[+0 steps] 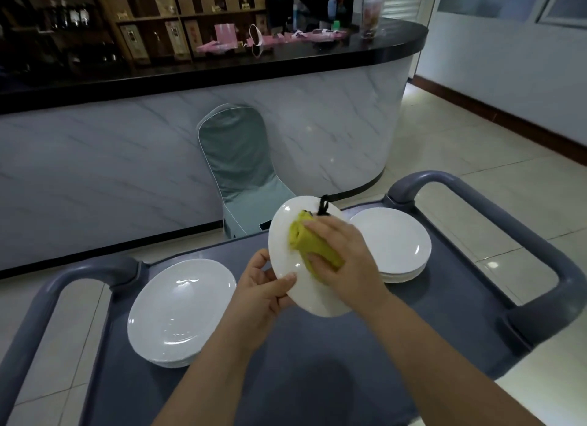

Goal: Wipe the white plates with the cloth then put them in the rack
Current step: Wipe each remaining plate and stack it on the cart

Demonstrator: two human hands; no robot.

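Head view, sole camera: worn high, wide-angle, facing forward and down over the cart's [286, 378] near edge; left hand [260, 287] and right hand [344, 260] close beneath; bar front [127, 171] and floor [476, 158] beyond.

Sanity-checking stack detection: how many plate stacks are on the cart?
2. The left stack sits near the cart's left handle; the right stack sits at its far right. The left hand holds one plate, unstacked. Plates per stack can't be counted.

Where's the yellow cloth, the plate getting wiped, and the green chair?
yellow cloth [302, 245], head view, on its rolled middle.
held plate [315, 296], head view, on its bare lower part.
green chair [236, 149], head view, on its backrest.
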